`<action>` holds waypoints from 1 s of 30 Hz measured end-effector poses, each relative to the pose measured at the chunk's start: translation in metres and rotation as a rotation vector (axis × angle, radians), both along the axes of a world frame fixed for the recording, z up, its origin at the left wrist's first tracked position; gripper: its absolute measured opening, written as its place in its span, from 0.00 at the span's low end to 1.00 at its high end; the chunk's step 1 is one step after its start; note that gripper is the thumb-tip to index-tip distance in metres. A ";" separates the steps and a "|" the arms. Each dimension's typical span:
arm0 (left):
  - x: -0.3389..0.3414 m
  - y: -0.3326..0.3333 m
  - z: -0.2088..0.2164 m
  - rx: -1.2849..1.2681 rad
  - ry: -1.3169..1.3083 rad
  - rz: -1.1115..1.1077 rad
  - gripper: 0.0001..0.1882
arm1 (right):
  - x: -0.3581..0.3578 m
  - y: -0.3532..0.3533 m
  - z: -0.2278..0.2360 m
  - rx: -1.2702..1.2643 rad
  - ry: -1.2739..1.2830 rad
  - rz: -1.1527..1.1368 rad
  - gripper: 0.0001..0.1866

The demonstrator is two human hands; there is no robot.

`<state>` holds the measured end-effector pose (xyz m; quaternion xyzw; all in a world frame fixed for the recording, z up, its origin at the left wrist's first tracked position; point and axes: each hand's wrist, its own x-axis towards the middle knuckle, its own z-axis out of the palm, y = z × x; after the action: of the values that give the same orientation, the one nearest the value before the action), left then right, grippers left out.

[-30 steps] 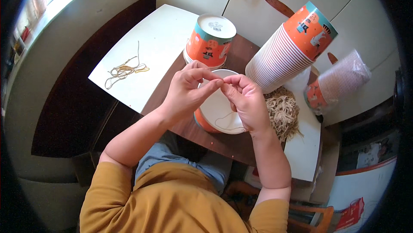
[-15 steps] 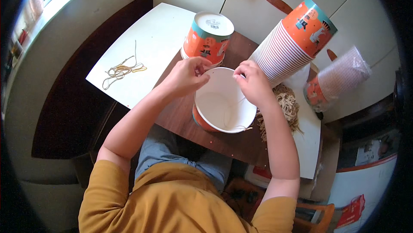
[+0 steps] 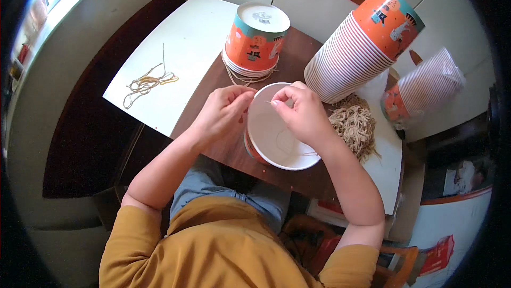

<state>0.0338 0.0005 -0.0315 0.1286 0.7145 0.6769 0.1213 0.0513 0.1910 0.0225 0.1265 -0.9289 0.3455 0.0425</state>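
Note:
A large paper bucket (image 3: 282, 134), white inside, stands open side up between my hands. My right hand (image 3: 301, 111) is over its opening, thumb and forefinger pinched on a thin beige string (image 3: 269, 102); its end pokes out past the fingertips. More string lies in the bucket and across its near right rim. My left hand (image 3: 222, 111) is by the bucket's left rim, thumb and fingers pressed together. Whatever they pinch, if anything, is too small to make out.
Behind stands an upside-down orange bucket stack (image 3: 254, 48) with string around its base. At right a tall bucket stack (image 3: 351, 56) leans beside a heap of string (image 3: 354, 128). Farther right is a plastic-wrapped stack (image 3: 423, 88). Loose cords (image 3: 146, 85) lie on the white tabletop at left.
My right hand has moved lower and left over the bucket, and the string end now shows at its fingertips. My left hand has drawn back slightly left, its fingers closing together. The view has shifted slightly.

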 end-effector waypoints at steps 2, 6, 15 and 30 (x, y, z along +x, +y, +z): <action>-0.004 0.001 0.001 -0.030 0.012 0.021 0.16 | -0.002 -0.003 -0.002 -0.055 -0.042 -0.024 0.05; -0.016 0.000 -0.008 -0.100 0.099 0.026 0.14 | -0.010 -0.008 -0.010 -0.113 -0.132 -0.098 0.06; -0.018 -0.002 0.003 -0.185 0.206 0.013 0.12 | -0.015 -0.010 -0.020 -0.096 -0.163 -0.156 0.06; -0.023 -0.005 0.016 -0.264 0.194 -0.187 0.10 | -0.020 -0.011 -0.034 -0.279 -0.283 -0.134 0.10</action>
<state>0.0111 -0.0048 -0.0160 0.2421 0.7904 0.5475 0.1297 0.0312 0.1804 -0.0118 0.0077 -0.8750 0.4816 -0.0483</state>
